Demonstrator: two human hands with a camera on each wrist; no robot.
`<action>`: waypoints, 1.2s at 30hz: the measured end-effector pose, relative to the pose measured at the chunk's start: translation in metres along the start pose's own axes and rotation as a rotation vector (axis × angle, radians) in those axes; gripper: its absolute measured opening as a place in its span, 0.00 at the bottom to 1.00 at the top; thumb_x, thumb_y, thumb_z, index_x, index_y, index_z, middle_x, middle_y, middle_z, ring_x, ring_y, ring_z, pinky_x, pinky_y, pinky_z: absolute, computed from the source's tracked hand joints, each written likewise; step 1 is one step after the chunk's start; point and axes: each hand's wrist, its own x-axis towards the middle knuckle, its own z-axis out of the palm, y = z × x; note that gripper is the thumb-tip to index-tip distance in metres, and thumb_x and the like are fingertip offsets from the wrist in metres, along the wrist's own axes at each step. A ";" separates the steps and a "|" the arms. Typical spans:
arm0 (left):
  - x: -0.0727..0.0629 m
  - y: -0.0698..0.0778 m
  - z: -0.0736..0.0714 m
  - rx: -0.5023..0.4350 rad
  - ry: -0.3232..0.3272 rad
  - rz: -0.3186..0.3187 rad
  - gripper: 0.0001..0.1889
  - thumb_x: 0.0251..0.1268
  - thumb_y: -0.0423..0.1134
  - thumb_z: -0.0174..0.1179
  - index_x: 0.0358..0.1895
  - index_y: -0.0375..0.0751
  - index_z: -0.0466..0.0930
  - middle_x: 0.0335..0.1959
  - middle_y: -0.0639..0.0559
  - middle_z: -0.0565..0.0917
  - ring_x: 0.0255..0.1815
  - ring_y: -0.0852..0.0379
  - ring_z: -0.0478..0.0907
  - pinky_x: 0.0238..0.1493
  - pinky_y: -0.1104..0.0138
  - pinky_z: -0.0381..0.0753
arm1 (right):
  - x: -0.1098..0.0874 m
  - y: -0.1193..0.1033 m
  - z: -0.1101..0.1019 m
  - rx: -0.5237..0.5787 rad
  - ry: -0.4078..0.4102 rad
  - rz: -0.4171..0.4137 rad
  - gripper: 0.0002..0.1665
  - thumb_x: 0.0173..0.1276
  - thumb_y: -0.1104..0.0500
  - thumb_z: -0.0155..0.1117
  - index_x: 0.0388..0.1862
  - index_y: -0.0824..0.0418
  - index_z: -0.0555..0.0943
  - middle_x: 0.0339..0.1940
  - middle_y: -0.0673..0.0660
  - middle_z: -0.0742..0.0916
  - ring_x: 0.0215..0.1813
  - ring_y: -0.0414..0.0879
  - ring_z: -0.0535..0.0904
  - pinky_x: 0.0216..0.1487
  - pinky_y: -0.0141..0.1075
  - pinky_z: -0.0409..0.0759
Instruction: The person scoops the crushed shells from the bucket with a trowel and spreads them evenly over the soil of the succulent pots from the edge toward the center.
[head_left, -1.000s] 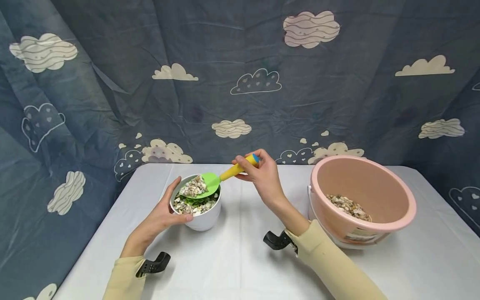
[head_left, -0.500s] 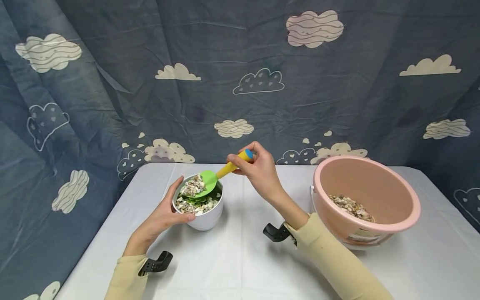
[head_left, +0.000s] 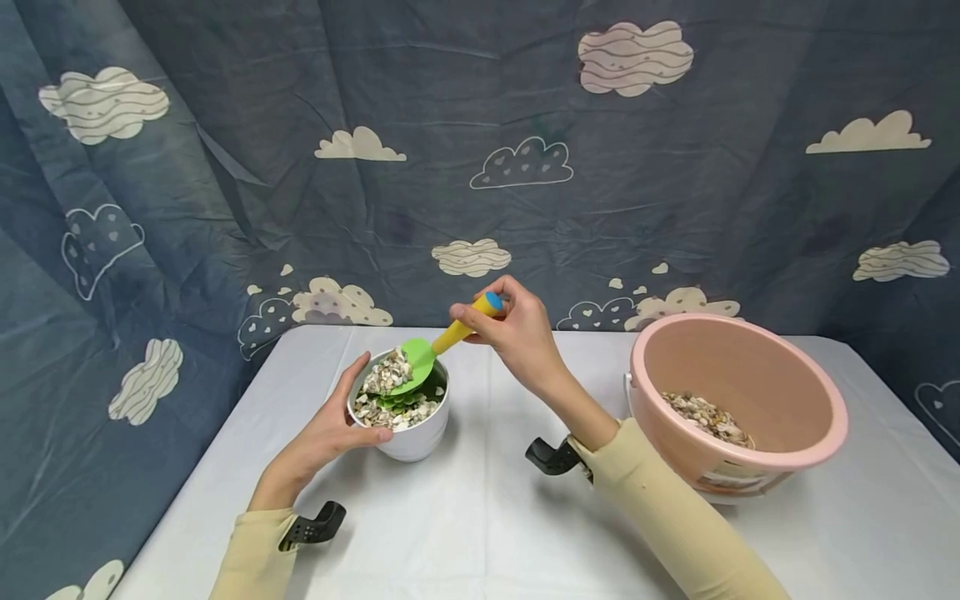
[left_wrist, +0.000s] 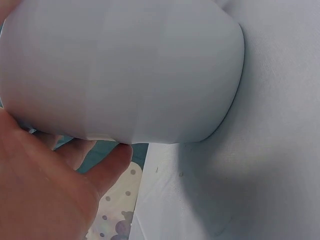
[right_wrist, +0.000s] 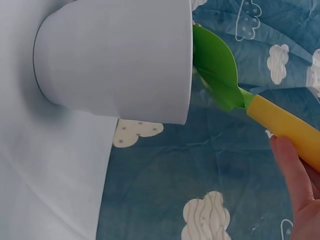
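Observation:
A white flower pot (head_left: pixel 412 440) stands on the table at left of centre, with pale gravel (head_left: pixel 397 417) and green leaves (head_left: pixel 393 402) inside. My left hand (head_left: pixel 318 440) grips its near left side, thumb at the front rim and fingers round the far side. In the left wrist view the fingers (left_wrist: pixel 112 165) lie along the pot wall. My right hand (head_left: pixel 521 337) holds the yellow handle of a toy trowel (head_left: pixel 420 360) above and right of the pot. Its green blade slopes down over the opening, bearing a heap of gravel (head_left: pixel 387 372). From the right wrist, the blade dips past the rim.
A large pink bucket (head_left: pixel 738 383) stands at the right with more gravel (head_left: pixel 708 418) in its bottom. White cloth covers the table (head_left: pixel 480 517). A dark blue cloud-patterned curtain (head_left: pixel 420 217) hangs behind and to the sides.
My right hand has shifted slightly left and up, raising the handle end so the trowel slopes more steeply. The left hand keeps its grip on the pot. The whole view has drifted slightly.

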 end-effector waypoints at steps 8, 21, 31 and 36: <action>-0.002 0.001 0.000 0.006 0.004 -0.012 0.60 0.50 0.39 0.75 0.80 0.56 0.39 0.78 0.40 0.44 0.73 0.39 0.52 0.68 0.46 0.54 | -0.002 -0.014 0.006 -0.019 0.004 0.038 0.18 0.63 0.59 0.72 0.41 0.68 0.73 0.38 0.63 0.86 0.44 0.52 0.86 0.40 0.41 0.84; -0.001 0.003 0.000 0.079 0.006 -0.023 0.61 0.50 0.42 0.76 0.80 0.55 0.38 0.79 0.40 0.41 0.77 0.38 0.40 0.70 0.39 0.42 | -0.009 -0.048 0.020 -0.143 0.044 0.031 0.18 0.64 0.60 0.72 0.40 0.69 0.73 0.34 0.62 0.86 0.39 0.55 0.87 0.37 0.40 0.85; 0.000 0.000 0.002 0.048 0.013 -0.004 0.62 0.49 0.43 0.76 0.80 0.56 0.37 0.79 0.41 0.41 0.77 0.40 0.38 0.70 0.37 0.39 | -0.013 -0.049 0.020 -0.142 0.034 0.043 0.18 0.64 0.60 0.72 0.40 0.69 0.72 0.35 0.62 0.85 0.40 0.55 0.87 0.38 0.41 0.85; 0.000 -0.001 0.003 -0.037 0.006 0.009 0.60 0.50 0.39 0.75 0.80 0.55 0.38 0.78 0.41 0.43 0.75 0.40 0.46 0.70 0.43 0.46 | -0.015 -0.046 0.017 -0.105 0.038 0.050 0.18 0.64 0.61 0.71 0.39 0.70 0.72 0.34 0.63 0.86 0.41 0.55 0.87 0.39 0.42 0.85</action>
